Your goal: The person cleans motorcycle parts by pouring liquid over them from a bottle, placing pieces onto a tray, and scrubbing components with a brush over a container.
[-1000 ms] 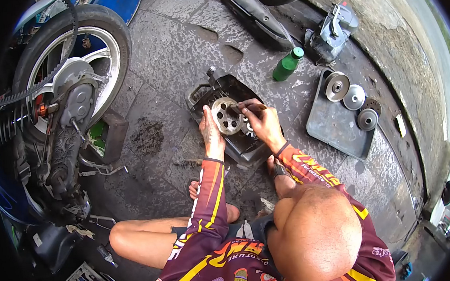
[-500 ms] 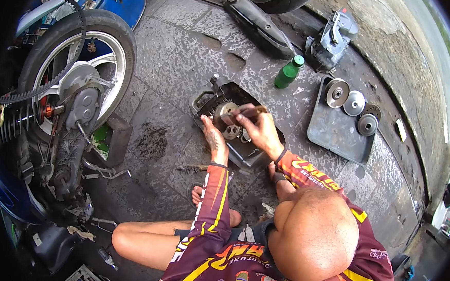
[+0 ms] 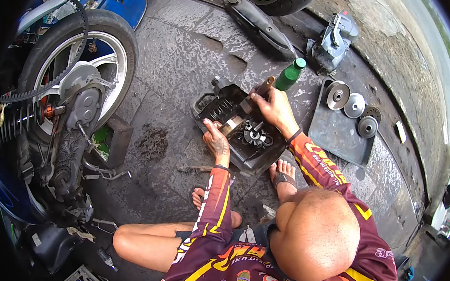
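Note:
My left hand (image 3: pixel 216 142) is closed on a round metal drum (image 3: pixel 232 125), tilted so that its rim shows, above the left part of a black pan (image 3: pixel 257 162). In my right hand (image 3: pixel 276 109) is a brush (image 3: pixel 264 87) with a brown wooden handle, its head pointing toward the drum over the pan's upper right edge. Inside the pan lie a spring (image 3: pixel 221 110) and, under and between my hands, a clutch-like metal part (image 3: pixel 256 135). The drum's far side is partly hidden by my fingers.
A green bottle (image 3: pixel 290 74) stands beyond my right hand. Pulley discs rest on a grey tray (image 3: pixel 333 146) at the right. An engine cover (image 3: pixel 332 41) lies behind. A wire brush (image 3: pixel 196 169) is near the pan; a motorcycle wheel (image 3: pixel 130 58) stands at left.
The drum has turned from face-up to edge-on in my left hand. My right hand has moved right and away from it with the brush, uncovering the clutch-like part.

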Demonstrator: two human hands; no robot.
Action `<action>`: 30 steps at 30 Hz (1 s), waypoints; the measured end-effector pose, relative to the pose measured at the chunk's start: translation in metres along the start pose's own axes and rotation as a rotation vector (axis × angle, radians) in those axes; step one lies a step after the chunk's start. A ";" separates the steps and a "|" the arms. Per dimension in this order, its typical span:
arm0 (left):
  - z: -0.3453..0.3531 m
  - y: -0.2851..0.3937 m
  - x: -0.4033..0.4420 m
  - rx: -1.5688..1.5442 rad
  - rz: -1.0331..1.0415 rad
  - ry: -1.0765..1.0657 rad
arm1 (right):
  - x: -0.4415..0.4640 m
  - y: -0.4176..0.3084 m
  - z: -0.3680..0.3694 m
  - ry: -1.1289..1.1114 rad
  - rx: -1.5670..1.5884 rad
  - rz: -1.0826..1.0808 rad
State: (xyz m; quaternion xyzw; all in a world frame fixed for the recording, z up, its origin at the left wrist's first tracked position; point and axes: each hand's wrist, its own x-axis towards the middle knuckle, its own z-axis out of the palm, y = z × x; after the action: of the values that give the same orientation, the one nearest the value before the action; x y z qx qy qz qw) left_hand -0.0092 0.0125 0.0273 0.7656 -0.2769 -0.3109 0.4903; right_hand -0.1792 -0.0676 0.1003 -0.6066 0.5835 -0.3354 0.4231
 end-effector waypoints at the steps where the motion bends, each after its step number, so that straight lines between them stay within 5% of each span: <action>1: 0.002 0.002 0.001 -0.002 -0.006 -0.001 | -0.007 -0.014 -0.003 -0.015 0.050 -0.014; 3: -0.001 0.007 0.001 0.013 -0.032 -0.033 | -0.013 0.000 0.011 -0.027 0.171 -0.073; 5: 0.000 -0.009 0.011 -0.066 -0.023 -0.003 | -0.004 0.015 0.008 0.033 0.021 0.101; 6: -0.001 -0.008 0.015 -0.034 -0.001 -0.038 | 0.001 0.021 0.007 0.021 -0.080 -0.006; 14: 0.007 -0.009 0.011 0.055 0.066 -0.526 | -0.016 0.035 0.020 -0.029 -0.097 0.104; 16: 0.008 -0.007 0.010 0.121 0.161 -0.584 | -0.015 0.043 0.026 0.027 -0.083 -0.028; 17: 0.010 -0.005 0.010 0.117 0.166 -0.583 | -0.013 0.045 0.026 0.030 -0.085 -0.034; 19: 0.008 0.008 0.007 0.631 0.281 -0.496 | -0.015 0.038 0.027 -0.042 0.001 -0.052; 23: 0.002 0.026 0.007 0.851 0.138 -0.461 | -0.020 0.013 0.025 -0.198 0.041 -0.046; 30: -0.011 0.002 0.007 0.585 0.238 -0.435 | -0.025 0.072 0.062 -0.116 -0.273 -0.227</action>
State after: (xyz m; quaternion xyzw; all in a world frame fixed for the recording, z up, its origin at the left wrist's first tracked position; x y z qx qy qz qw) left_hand 0.0031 0.0130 0.0314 0.7519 -0.5385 -0.3151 0.2132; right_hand -0.1562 -0.0323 0.0112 -0.7387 0.5259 -0.2631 0.3293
